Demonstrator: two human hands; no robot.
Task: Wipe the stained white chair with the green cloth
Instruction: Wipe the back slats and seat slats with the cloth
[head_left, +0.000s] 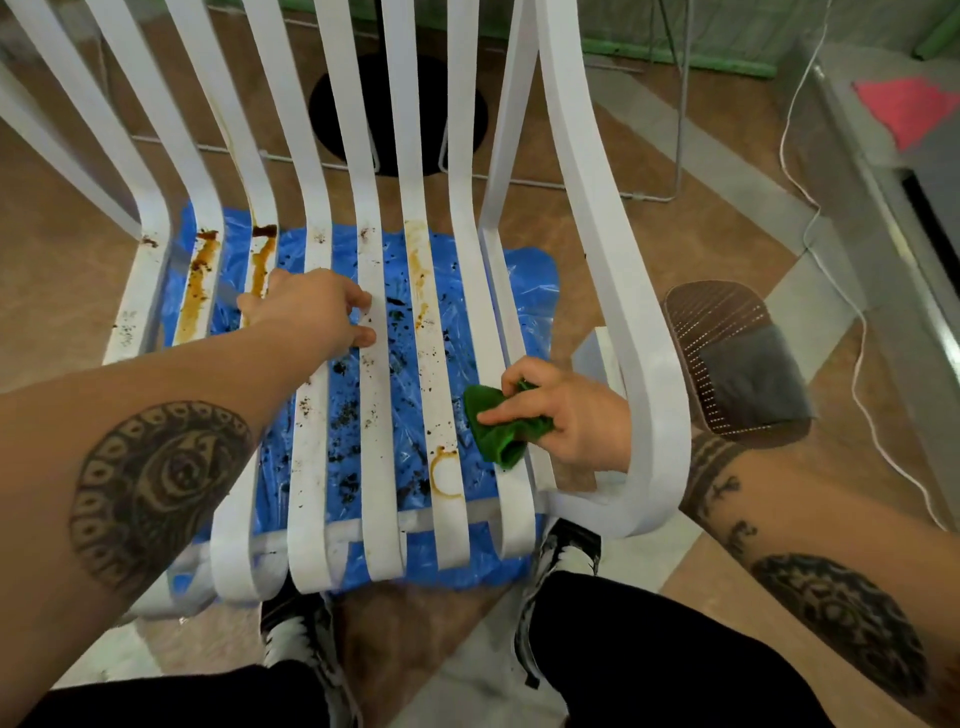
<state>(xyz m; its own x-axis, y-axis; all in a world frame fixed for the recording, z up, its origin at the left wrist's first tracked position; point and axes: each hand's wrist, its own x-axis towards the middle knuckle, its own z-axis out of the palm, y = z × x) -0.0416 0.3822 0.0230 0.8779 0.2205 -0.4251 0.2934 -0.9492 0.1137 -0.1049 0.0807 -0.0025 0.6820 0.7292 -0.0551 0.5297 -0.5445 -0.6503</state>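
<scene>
The white slatted chair (613, 270) stands in front of me, its seat slats marked with brown streaks, a brown ring and dark specks. My right hand (566, 415) grips the bunched green cloth (498, 423) and holds it against the rightmost seat slats, just inside the right armrest. My left hand (306, 312) reaches across the middle of the seat and rests on the slats, its fingers bent over a slat's edge.
A blue plastic sheet (530, 275) scattered with dark crumbs lies on the floor under the seat. My shoes (561, 561) stand at its near edge. A brown perforated object (727, 353) sits to the right of the armrest, beside a white cable (857, 364).
</scene>
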